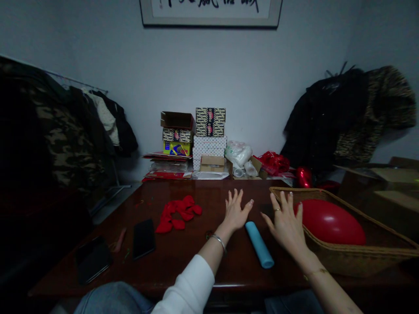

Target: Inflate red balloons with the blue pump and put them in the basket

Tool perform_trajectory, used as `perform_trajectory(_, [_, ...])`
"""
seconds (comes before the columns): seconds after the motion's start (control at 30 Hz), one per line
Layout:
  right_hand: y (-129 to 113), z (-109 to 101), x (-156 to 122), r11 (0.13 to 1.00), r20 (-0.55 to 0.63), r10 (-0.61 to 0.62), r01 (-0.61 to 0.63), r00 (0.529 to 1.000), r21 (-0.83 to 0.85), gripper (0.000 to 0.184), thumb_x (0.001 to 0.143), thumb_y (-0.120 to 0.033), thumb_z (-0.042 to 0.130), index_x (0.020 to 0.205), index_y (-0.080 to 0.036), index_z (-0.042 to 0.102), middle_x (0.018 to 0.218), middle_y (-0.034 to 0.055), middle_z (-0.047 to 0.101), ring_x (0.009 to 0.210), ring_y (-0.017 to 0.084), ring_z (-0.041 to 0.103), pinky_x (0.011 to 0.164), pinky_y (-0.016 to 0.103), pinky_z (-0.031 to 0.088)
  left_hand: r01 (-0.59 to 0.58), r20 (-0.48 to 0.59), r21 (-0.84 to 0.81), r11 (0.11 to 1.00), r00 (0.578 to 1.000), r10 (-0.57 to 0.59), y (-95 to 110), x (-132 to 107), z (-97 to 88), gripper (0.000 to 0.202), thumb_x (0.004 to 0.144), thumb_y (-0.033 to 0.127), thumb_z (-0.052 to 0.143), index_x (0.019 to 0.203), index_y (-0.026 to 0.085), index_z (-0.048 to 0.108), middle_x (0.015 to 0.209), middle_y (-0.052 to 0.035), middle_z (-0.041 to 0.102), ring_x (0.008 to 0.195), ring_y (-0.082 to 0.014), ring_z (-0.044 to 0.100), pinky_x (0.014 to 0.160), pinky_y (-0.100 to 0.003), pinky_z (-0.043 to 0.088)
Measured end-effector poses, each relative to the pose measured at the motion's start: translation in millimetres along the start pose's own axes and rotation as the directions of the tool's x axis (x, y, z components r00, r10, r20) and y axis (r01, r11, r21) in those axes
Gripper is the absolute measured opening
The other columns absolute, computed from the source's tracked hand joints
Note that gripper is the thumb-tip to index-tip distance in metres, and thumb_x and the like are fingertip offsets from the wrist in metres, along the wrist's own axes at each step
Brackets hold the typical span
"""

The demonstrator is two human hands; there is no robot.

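My left hand (235, 212) reaches over the dark wooden table (203, 261), fingers spread, with nothing in it. Beside it, also spread and holding nothing, is my right hand (288, 224), close to the left rim of a wicker basket (343, 257). Between my two forearms lies a light blue cylinder (259, 245), which looks like a roll or tube. A large inflated red balloon (330, 221) rests in the basket. Several small uninflated red balloons (178, 211) lie in a cluster to the left of my left hand.
Two dark flat devices, a tablet-like one (93, 260) and a phone-like one (144, 238), lie at the table's left. Stacked boxes (210, 148) and a white plastic bag (238, 153) stand behind the table. Open cardboard boxes (396, 187) are at the right, beyond the basket.
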State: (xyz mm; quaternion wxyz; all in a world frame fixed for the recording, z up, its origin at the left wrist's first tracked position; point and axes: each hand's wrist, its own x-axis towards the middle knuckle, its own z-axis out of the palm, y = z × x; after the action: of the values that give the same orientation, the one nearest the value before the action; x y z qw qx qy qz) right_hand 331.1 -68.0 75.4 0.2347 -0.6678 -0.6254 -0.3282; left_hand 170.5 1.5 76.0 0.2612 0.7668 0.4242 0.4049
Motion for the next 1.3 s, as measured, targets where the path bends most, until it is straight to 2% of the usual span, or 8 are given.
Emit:
perform_trajectory(0.23, [-37.4,18.1,-11.2,0.997,-0.006,-0.074,0.074,0.997,0.035,0.060,0.088,-0.038,0.039,0.139,-0.010,0.025,0.147,0.0197,0.019,0.136,0.033,0.003,0.104,0.057,0.014,0.064,-0.033,0.075,0.995,0.998,-0.061,-41.4,-20.9,-28.3,0.070,0.083,0.060,0.036,0.141,0.021,0.029,0.150,-0.0106,0.016,0.138,-0.0258,-0.003,0.109,-0.049,0.004])
perform_trajectory(0.5, [-56.8,56.0,-28.5,0.986,0.055,-0.146,0.140,0.988,0.089,0.062,0.086,-0.039,0.039,0.139,-0.011,0.025,0.149,0.0176,0.012,0.136,0.034,0.003,0.104,0.057,0.014,0.143,-0.018,0.273,0.951,0.990,-0.143,-102.8,-47.7,-67.2,0.074,0.083,0.062,0.031,0.143,0.019,0.024,0.151,-0.0111,0.013,0.138,-0.0258,-0.003,0.110,-0.045,0.006])
perform_trajectory(0.73, [-64.0,78.8,-43.4,0.981,0.097,-0.170,0.158,0.981,0.115,0.060,0.086,-0.036,0.036,0.138,-0.007,0.027,0.148,0.0193,0.015,0.136,0.033,0.003,0.104,0.057,0.012,0.185,-0.033,0.425,0.886,0.981,-0.189,-154.6,-73.4,-106.4,0.077,0.082,0.064,0.030,0.143,0.018,0.024,0.151,-0.0118,0.014,0.138,-0.0276,0.000,0.109,-0.047,0.007])
perform_trajectory(0.93, [-57.1,96.9,-53.8,0.982,0.176,-0.176,0.160,0.968,0.102,0.060,0.086,-0.039,0.032,0.136,-0.007,0.031,0.148,0.0196,0.018,0.137,0.032,0.003,0.102,0.059,0.014,0.090,0.052,0.633,0.769,0.986,-0.158,-184.0,-84.2,-137.4,0.076,0.079,0.061,0.041,0.142,0.020,0.028,0.150,-0.0105,0.019,0.138,-0.0289,0.001,0.109,-0.050,0.002])
perform_trajectory(1.03, [-54.1,104.4,-57.8,0.988,0.233,-0.156,0.145,0.960,0.061,0.060,0.085,-0.040,0.031,0.137,-0.008,0.030,0.148,0.0184,0.018,0.137,0.031,0.001,0.102,0.060,0.011,0.082,0.069,0.717,0.692,0.980,-0.188,-196.5,-86.9,-147.4,0.075,0.076,0.055,0.051,0.139,0.018,0.034,0.149,-0.0123,0.022,0.138,-0.0297,0.002,0.108,-0.051,0.001])
perform_trajectory(1.17, [-50.9,115.0,-65.6,0.992,0.325,-0.102,0.120,0.940,-0.034,0.063,0.084,-0.042,0.034,0.138,-0.009,0.028,0.147,0.0170,0.021,0.137,0.030,0.002,0.102,0.061,0.005,0.090,0.076,0.771,0.630,0.970,-0.232,-209.5,-90.8,-150.9,0.058,0.079,0.046,0.052,0.129,0.017,0.050,0.143,-0.0155,0.036,0.137,-0.0314,0.014,0.108,-0.054,0.001])
perform_trajectory(1.23, [-48.4,120.0,-69.9,0.990,0.379,-0.071,0.113,0.923,-0.088,0.066,0.084,-0.043,0.035,0.139,-0.010,0.025,0.147,0.0168,0.023,0.136,0.030,0.011,0.103,0.061,0.003,0.077,0.085,0.778,0.624,0.970,-0.227,-213.6,-91.4,-149.7,0.046,0.082,0.041,0.049,0.121,0.018,0.056,0.132,-0.0146,0.050,0.132,-0.0311,0.030,0.107,-0.053,0.000])
perform_trajectory(1.3, [-45.7,123.1,-73.2,0.990,0.431,-0.048,0.101,0.901,-0.102,0.066,0.084,-0.044,0.034,0.140,-0.010,0.022,0.145,0.0175,0.026,0.132,0.030,0.027,0.103,0.061,0.002,0.055,0.092,0.782,0.620,0.975,-0.203,-216.0,-90.3,-147.8,0.035,0.085,0.035,0.046,0.113,0.020,0.061,0.119,-0.0125,0.061,0.121,-0.0294,0.045,0.108,-0.052,0.000])
